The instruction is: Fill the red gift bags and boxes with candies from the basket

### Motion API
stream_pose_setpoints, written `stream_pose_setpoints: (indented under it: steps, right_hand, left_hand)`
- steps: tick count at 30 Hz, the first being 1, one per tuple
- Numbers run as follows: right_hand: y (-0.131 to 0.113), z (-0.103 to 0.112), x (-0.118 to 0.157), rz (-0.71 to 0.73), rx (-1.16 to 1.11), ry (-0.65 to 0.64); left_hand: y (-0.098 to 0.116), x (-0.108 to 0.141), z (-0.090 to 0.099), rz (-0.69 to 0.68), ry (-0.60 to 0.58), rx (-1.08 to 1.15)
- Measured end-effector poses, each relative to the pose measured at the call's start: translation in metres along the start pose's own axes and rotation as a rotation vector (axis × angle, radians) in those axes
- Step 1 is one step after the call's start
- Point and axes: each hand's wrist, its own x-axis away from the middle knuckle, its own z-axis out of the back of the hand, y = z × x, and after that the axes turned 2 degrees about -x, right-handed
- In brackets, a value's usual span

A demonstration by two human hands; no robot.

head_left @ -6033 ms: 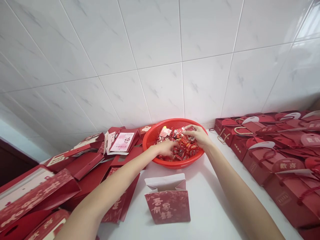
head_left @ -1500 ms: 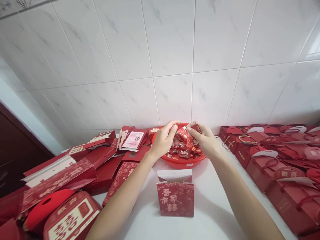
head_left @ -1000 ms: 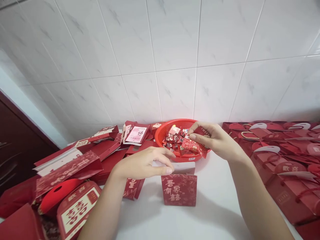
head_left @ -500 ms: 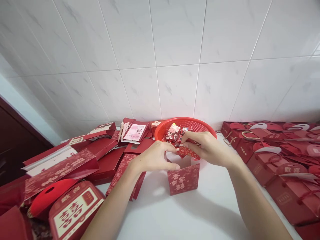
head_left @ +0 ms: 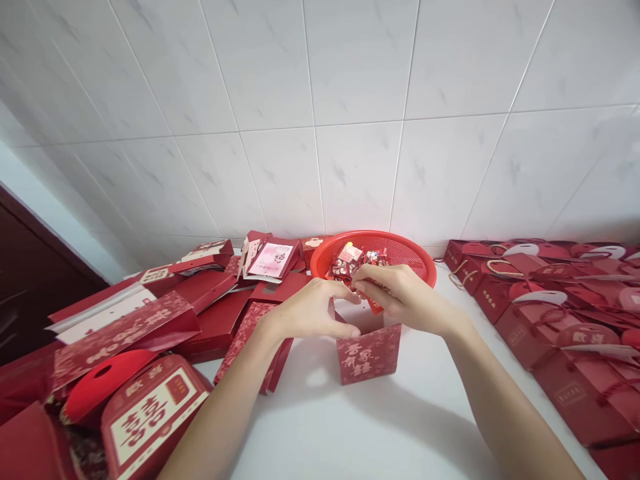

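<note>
A small red gift box (head_left: 370, 357) with pale Chinese characters on its front stands upright on the white table, its top open and the inside pale. My left hand (head_left: 320, 310) grips the box's left side near the rim, thumb at the front edge. Just over the opening, my right hand (head_left: 400, 297) is closed in a pinch on a small red packet (head_left: 375, 306) with gold markings, mostly hidden by the fingers. Behind both hands sits a red plastic basket (head_left: 423, 257) containing wrapped sweets (head_left: 345, 267) in red and brown.
Left of the box lies a jumble of red cartons (head_left: 210, 327), some flattened, plus a lidded box with double-happiness characters (head_left: 153, 417). Rows of closed red gift boxes (head_left: 565, 393) with handles line the right side. A tiled wall (head_left: 350, 173) rises behind the table.
My right hand has shifted slightly left over the box, and the red packet in its fingers has turned more upright. My left hand keeps its grip on the box.
</note>
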Motion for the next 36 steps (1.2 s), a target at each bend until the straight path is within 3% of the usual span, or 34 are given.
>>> stream_pose_setpoints:
  steps: [4, 8, 14, 20, 26, 30, 36]
  right_hand:
    - [0.000, -0.001, 0.000, 0.015, -0.148, 0.022]
    - [0.003, -0.002, -0.001, 0.008, -0.233, 0.133]
    - [0.008, -0.006, -0.007, 0.137, -0.245, 0.042]
    - [0.004, 0.011, 0.001, 0.029, -0.198, 0.129]
    - [0.011, 0.031, 0.018, -0.104, -0.026, -0.072]
    - [0.008, 0.027, 0.023, -0.242, 0.167, -0.188]
    - [-0.001, 0.021, 0.019, -0.268, 0.228, -0.255]
  left_hand:
    - [0.002, 0.000, 0.000, 0.037, -0.011, -0.021]
    - [0.002, 0.000, 0.000, 0.065, -0.009, 0.011]
    - [-0.001, 0.000, 0.000, 0.032, -0.010, -0.017]
    - [-0.002, 0.001, 0.000, 0.028, 0.009, -0.008]
    - [-0.002, 0.002, 0.002, -0.043, -0.007, -0.056]
    - [-0.002, 0.000, -0.001, -0.125, 0.045, -0.127]
    - [-0.003, -0.003, -0.006, -0.153, 0.063, -0.215]
